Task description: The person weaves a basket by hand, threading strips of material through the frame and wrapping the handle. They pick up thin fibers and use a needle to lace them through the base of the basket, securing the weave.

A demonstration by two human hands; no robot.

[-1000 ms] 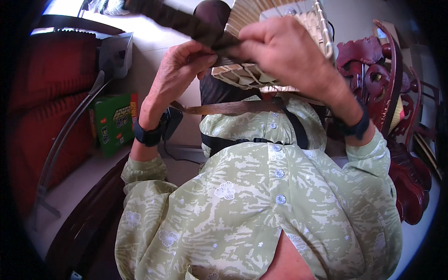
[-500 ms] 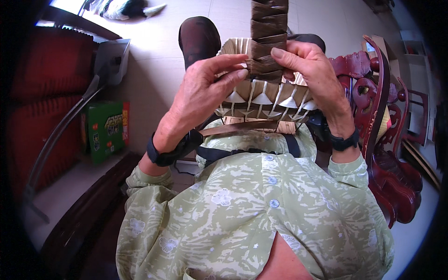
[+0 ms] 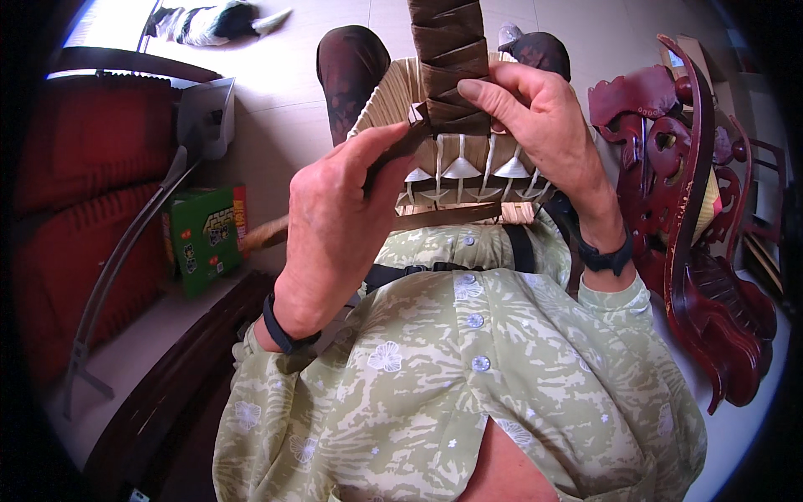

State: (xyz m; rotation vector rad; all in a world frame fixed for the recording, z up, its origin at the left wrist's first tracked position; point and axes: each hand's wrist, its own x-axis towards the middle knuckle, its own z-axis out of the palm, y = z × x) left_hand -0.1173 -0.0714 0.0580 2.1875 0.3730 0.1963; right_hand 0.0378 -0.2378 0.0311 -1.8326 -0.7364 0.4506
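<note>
A basket (image 3: 393,99) of pale woven strands rests at my lap, its near side laced with white cord (image 3: 462,170). A broad handle (image 3: 452,58) wrapped in overlapping brown strips rises from it. My right hand (image 3: 548,125) is closed round the handle's right edge, thumb pressed on the front. My left hand (image 3: 339,213) pinches a flat brown strip (image 3: 411,138) between thumb and fingers, beside the handle's lower left edge. Most of that strip is hidden by the hand. Another brown strip (image 3: 447,216) lies across below the laced side.
Dark red carved wooden furniture (image 3: 682,251) stands close on my right. At left are a red cushioned seat (image 3: 92,142), a grey metal stand (image 3: 134,226) and a green box (image 3: 205,243). A blurred tan length (image 3: 268,233) shows by my left wrist. A black-and-white animal (image 3: 209,23) lies far left.
My left hand has turned and drawn back toward me, with the brown strip now in its pinch. The handle and my right hand have shifted a little to the left.
</note>
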